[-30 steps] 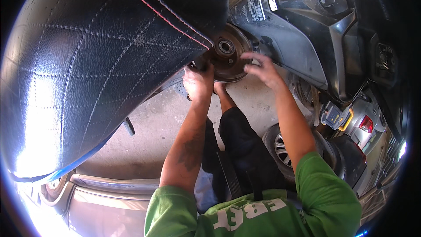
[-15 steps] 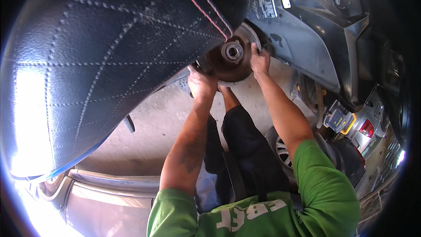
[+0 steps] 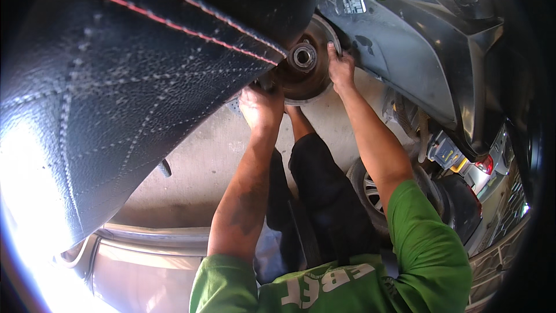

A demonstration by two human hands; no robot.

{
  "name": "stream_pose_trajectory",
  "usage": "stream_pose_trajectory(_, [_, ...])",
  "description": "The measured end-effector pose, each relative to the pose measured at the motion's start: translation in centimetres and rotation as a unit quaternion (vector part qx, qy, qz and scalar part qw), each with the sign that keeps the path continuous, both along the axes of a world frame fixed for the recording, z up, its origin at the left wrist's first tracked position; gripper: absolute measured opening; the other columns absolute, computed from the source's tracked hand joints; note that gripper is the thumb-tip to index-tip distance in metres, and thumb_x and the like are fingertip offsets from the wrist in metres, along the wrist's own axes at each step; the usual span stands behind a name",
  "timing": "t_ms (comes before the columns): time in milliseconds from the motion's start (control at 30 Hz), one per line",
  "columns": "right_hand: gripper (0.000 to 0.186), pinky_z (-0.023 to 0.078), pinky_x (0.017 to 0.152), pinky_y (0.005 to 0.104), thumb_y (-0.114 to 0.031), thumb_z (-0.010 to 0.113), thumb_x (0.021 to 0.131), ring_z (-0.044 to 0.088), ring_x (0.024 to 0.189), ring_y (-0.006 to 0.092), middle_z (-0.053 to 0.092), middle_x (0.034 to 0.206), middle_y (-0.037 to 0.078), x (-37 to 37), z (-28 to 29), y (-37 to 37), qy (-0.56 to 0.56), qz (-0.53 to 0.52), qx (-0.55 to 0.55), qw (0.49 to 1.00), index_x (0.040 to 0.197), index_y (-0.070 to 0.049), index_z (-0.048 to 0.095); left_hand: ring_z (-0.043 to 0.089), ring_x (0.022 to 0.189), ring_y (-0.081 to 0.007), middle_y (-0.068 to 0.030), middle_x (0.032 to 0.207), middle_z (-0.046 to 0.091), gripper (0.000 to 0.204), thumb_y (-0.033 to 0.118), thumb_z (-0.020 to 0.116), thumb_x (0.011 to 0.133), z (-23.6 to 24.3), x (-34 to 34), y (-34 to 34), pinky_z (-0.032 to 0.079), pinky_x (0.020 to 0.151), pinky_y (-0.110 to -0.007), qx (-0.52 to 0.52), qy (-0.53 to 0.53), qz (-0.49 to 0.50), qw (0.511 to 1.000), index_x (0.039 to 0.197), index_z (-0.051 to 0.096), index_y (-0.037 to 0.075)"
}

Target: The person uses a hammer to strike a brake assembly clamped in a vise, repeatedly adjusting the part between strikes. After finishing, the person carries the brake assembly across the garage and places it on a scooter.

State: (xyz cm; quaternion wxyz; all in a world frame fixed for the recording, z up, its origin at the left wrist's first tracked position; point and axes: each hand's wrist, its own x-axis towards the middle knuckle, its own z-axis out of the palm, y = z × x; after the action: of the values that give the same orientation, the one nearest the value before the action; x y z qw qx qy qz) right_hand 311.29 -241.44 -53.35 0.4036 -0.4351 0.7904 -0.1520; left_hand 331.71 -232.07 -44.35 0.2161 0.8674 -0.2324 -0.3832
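Observation:
A round, rusty brown brake disc [image 3: 310,84] with a metal hub [image 3: 303,56] at its middle stands at the top centre, beside dark bodywork. My right hand [image 3: 341,71] grips its right rim, thumb lying up along the face and the fingers hidden behind. At the lower left edge of the disc, my left hand [image 3: 260,105] is closed with its fingers wrapped under and partly out of sight. A black quilted, leather-like panel [image 3: 145,81] with white, red and blue stitching covers the upper left and hides part of the disc.
Grey and black vehicle bodywork [image 3: 399,40] borders the right. Ribbed hoses [image 3: 410,120] hang below it. A wheel [image 3: 373,194] lies by my right elbow. Farther right is a silver car with a red tail light [image 3: 485,165]. A beige car body [image 3: 150,269] stands at lower left over concrete floor [image 3: 197,168].
The view has tilted, so the quilted panel sits differently and the disc and both hands appear slightly higher and further left. Both hands keep their hold on the disc.

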Motion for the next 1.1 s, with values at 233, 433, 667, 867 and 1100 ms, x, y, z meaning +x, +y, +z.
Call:
stream_pose_trajectory(233, [0.045, 0.048, 0.088, 0.0321, -0.039, 0.067, 0.099, 0.061, 0.092, 0.0159, 0.072, 0.101, 0.008, 0.8, -0.5, 0.0, -0.068, -0.022, -0.009, 0.997, 0.115, 0.003, 0.071, 0.068, 0.095, -0.0490, -0.0311, 0.096, 0.070, 0.052, 0.028, 0.080, 0.075, -0.5, 0.6, 0.2, 0.054, 0.082, -0.051, -0.089, -0.049, -0.021, 0.995, 0.107, 0.055, -0.005])
stream_pose_trajectory(433, [0.051, 0.048, 0.096, 0.0337, -0.038, 0.066, 0.100, 0.066, 0.103, 0.0219, 0.071, 0.119, 0.016, 0.5, -0.7, -1.0, -0.005, 0.026, 0.044, 0.999, 0.127, 0.005, 0.065, 0.067, 0.096, -0.0492, -0.0308, 0.094, 0.070, 0.050, 0.030, 0.076, 0.081, -0.2, 1.2, 0.3, 0.053, 0.083, -0.052, -0.124, -0.018, -0.022, 0.992, 0.109, 0.057, -0.006])
stream_pose_trajectory(667, [0.051, 0.052, 0.094, 0.0393, -0.041, 0.065, 0.099, 0.066, 0.109, 0.0308, 0.067, 0.122, 0.019, 1.3, 7.7, 0.0, 0.031, 0.170, -0.014, 0.985, 0.129, 0.000, 0.060, 0.069, 0.092, -0.0466, -0.0314, 0.094, 0.068, 0.045, 0.035, 0.071, 0.090, 6.2, 2.4, 2.6, 0.054, 0.076, -0.047, -0.037, 0.125, 0.001, 0.991, 0.102, 0.064, -0.007])
stream_pose_trajectory(867, [0.036, 0.049, 0.098, 0.0390, -0.022, 0.060, 0.101, 0.062, 0.117, 0.0302, 0.064, 0.128, 0.019, 5.3, 12.5, 7.5, -0.238, 0.155, 0.036, 0.958, 0.130, 0.001, 0.059, 0.064, 0.064, -0.0170, -0.0110, 0.066, 0.067, 0.033, 0.026, 0.069, 0.089, 6.0, -0.8, -1.2, 0.051, 0.063, -0.035, -0.129, 0.322, 0.064, 0.936, 0.090, 0.067, -0.007])
stream_pose_trajectory(1100, [0.046, 0.046, 0.101, 0.0398, -0.015, 0.060, 0.097, 0.059, 0.121, 0.0317, 0.061, 0.130, 0.022, 6.0, 8.9, 4.5, -0.253, 0.269, 0.055, 0.928, 0.140, 0.000, 0.052, 0.068, 0.091, -0.0407, -0.0252, 0.094, 0.072, 0.050, 0.040, 0.066, 0.092, 2.7, -0.5, -3.5, 0.052, 0.084, -0.045, -0.057, 0.154, -0.081, 0.983, 0.109, 0.068, -0.006])
